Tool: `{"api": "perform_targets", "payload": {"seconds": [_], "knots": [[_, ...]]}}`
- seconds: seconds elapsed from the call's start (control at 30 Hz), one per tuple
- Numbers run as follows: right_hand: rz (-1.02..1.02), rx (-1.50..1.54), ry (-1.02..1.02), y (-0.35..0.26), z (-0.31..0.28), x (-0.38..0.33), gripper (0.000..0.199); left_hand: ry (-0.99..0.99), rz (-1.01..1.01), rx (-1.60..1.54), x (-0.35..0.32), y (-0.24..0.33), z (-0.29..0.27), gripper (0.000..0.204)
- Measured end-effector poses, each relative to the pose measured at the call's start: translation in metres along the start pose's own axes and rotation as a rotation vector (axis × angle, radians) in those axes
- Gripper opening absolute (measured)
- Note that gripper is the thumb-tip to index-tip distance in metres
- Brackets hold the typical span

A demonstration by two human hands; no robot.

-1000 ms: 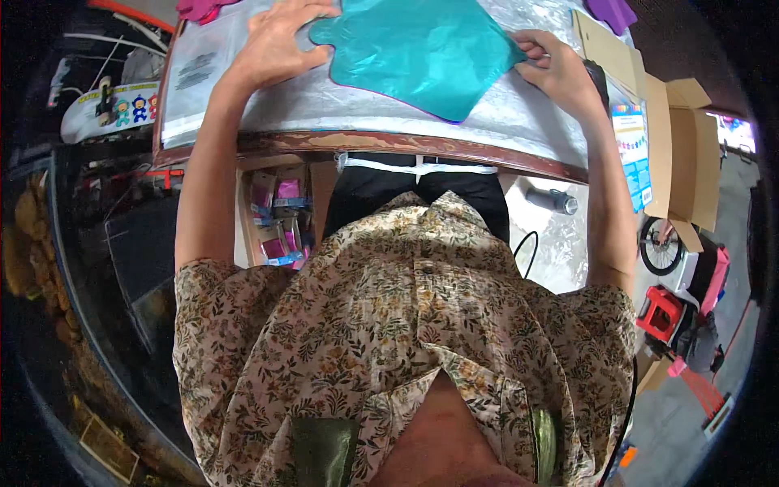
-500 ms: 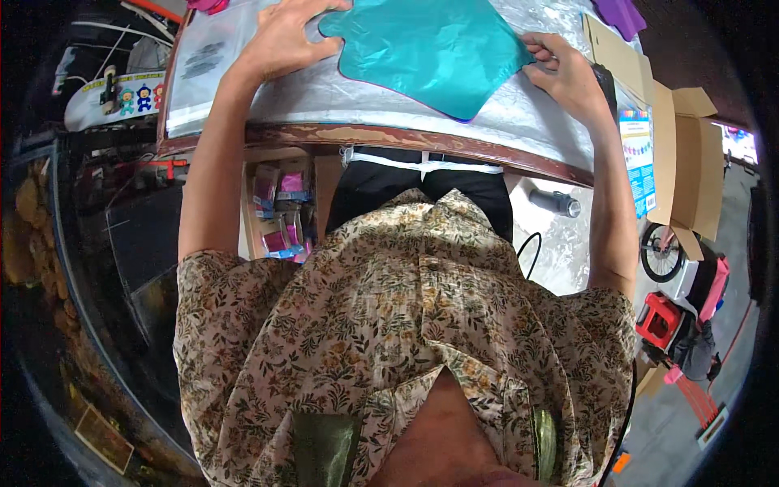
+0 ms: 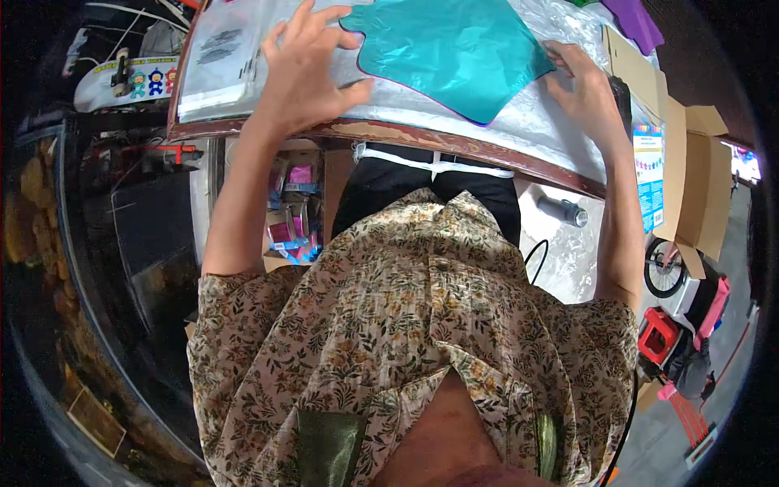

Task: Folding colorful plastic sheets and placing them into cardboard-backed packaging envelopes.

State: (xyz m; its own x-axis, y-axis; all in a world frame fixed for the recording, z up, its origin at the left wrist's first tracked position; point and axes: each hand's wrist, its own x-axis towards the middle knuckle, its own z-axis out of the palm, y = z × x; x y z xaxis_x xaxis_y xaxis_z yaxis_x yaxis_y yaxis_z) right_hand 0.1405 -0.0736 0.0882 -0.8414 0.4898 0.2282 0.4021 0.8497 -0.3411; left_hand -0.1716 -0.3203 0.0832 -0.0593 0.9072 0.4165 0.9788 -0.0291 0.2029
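A flat teal foil sheet [image 3: 450,55] with a purple edge lies on clear plastic film [image 3: 535,122] that covers a wooden table [image 3: 389,136]. My left hand [image 3: 304,69] rests on the film with its fingers spread, the thumb touching the sheet's left edge. My right hand [image 3: 584,85] is at the sheet's right corner, fingers curled and pinching the film or the sheet's edge there; which of the two I cannot tell.
Cardboard boxes [image 3: 694,183] stand to the right of the table. A purple piece [image 3: 637,20] lies at the far right corner. Under the table sits a bin of pink packets [image 3: 292,223]. A grey cylinder [image 3: 564,211] lies on the floor. Red gear [image 3: 661,337] is low right.
The view has shifted, so table and sheet sit further right. My left hand lifted its fingers and spread them wider. My right hand stayed at the sheet's right corner.
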Motion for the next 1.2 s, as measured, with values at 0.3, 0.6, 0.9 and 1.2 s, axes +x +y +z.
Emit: {"api": "perform_targets", "payload": {"seconds": [0.3, 0.6, 0.9, 1.2], "knots": [[-0.004, 0.024, 0.039, 0.004, 0.007, 0.003, 0.043, -0.015, -0.037, -0.009, 0.002, 0.004, 0.006, 0.04], [0.032, 0.041, 0.049, -0.007, 0.002, 0.002, 0.043, 0.006, -0.044, -0.032, 0.002, 0.003, 0.008, 0.039], [0.085, 0.076, 0.021, -0.012, -0.005, 0.004, 0.045, 0.04, -0.022, -0.171, 0.016, -0.023, 0.0, 0.035], [0.118, 0.118, 0.003, -0.01, -0.004, 0.006, 0.042, -0.083, 0.033, -0.036, 0.042, -0.045, 0.015, 0.035]]}}
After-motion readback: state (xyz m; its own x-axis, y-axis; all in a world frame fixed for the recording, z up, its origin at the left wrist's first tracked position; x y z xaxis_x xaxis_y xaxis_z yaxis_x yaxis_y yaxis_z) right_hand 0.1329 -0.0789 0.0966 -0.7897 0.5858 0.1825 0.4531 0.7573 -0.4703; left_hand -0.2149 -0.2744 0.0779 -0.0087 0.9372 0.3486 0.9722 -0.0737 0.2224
